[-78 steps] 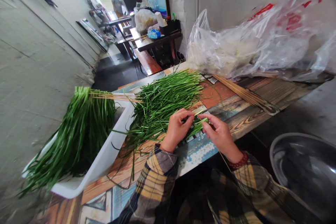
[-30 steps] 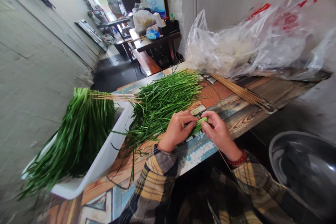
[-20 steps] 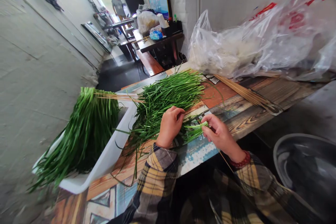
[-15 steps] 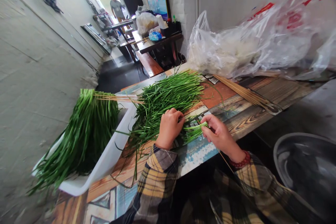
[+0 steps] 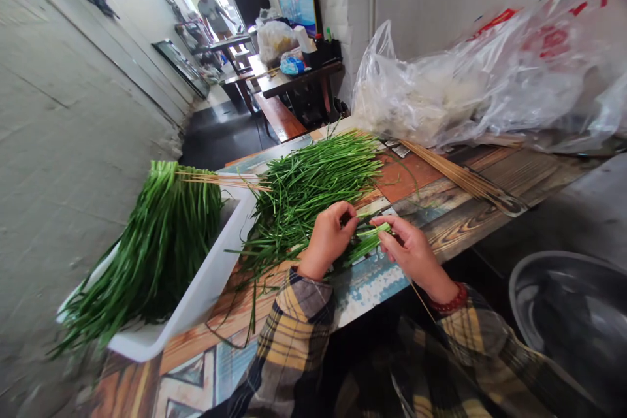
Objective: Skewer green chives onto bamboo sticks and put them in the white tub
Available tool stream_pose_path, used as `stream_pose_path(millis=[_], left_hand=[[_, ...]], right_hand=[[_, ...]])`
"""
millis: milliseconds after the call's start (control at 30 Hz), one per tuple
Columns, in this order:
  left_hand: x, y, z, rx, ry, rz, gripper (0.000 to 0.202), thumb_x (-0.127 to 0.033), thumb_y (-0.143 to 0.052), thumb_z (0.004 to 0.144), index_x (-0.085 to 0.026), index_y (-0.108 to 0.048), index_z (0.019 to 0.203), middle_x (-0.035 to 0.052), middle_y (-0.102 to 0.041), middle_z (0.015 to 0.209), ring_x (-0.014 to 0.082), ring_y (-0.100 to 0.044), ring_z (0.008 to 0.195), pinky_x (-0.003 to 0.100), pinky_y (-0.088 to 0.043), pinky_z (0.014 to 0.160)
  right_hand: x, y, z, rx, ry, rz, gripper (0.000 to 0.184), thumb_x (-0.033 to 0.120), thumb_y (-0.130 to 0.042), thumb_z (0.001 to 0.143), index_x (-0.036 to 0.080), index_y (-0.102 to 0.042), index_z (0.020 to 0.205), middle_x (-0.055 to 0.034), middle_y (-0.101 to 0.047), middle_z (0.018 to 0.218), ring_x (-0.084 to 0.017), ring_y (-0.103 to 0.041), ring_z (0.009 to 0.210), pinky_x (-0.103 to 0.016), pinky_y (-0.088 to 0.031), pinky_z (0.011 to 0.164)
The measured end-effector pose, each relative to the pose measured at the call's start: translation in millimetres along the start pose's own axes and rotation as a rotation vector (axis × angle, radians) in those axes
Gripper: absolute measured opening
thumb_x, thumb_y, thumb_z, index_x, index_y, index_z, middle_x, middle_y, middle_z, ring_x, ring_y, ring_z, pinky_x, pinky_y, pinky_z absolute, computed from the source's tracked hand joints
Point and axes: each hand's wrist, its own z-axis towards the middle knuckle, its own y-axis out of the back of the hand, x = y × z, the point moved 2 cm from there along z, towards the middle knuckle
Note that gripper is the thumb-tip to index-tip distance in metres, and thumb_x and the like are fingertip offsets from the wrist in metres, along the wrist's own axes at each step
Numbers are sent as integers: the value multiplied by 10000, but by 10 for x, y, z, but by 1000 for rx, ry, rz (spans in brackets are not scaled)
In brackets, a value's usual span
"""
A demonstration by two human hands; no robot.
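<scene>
Between finger and thumb, my right hand (image 5: 412,253) grips a small bunch of garlic chives (image 5: 368,245) by its pale stem ends. A thin bamboo skewer (image 5: 422,304) slants down beneath that hand. My left hand (image 5: 327,240) is just left of it, fingers curled into a pinch with a green stalk by their tips; whether they hold it is hidden. Behind both hands lies a big heap of garlic chives (image 5: 313,176). At left, skewered garlic chives (image 5: 171,241) hang over a white tub (image 5: 196,307), their bamboo skewers (image 5: 228,179) resting across its far rim.
Loose bamboo skewers (image 5: 445,173) lie on the wood-patterned table (image 5: 455,225) at right. Behind them sit clear plastic bags (image 5: 426,101). A grey basin (image 5: 568,307) stands low at right. Farther back are a dark table (image 5: 289,81) and a person (image 5: 213,13).
My left hand has moved right and slightly up, nearer my right hand. The right hand has barely shifted, still on the chives. The distant person has changed posture.
</scene>
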Motion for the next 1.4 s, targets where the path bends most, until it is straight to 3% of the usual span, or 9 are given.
stream_pose_path(millis=[367, 700, 1067, 1400], left_hand=[[-118, -28, -18, 8, -10, -172, 87, -120, -560, 781, -147, -640, 759, 9, -632, 723, 122, -562, 688, 215, -422, 632], [-100, -46, -27, -5, 28, -194, 121, -191, -560, 815, -137, -641, 744, 17, -643, 718, 120, -567, 677, 217, -431, 634], [-145, -30, -27, -4, -11, -192, 111, -156, -559, 803, -136, -663, 772, 25, -665, 751, 126, -590, 707, 217, -438, 656], [-39, -90, -29, 2, 89, -268, 99, -171, -579, 795, -142, -674, 791, 14, -660, 729, 117, -577, 672, 206, -445, 625]], right_hand=[[-14, -6, 13, -29, 18, -35, 271, 295, -492, 866, 199, -628, 1080, 47, -495, 577, -101, -445, 452, -215, -354, 439], [-26, -5, 24, 0, 15, -67, 278, 280, -506, 854, 188, -639, 1080, 48, -507, 566, -100, -441, 448, -218, -359, 448], [-30, -3, 28, -25, 30, -66, 285, 278, -505, 854, 181, -642, 1085, 47, -506, 567, -98, -441, 444, -213, -362, 446], [-36, 0, 21, -31, 23, -78, 290, 274, -507, 850, 185, -652, 1085, 50, -513, 563, -92, -447, 442, -209, -361, 448]])
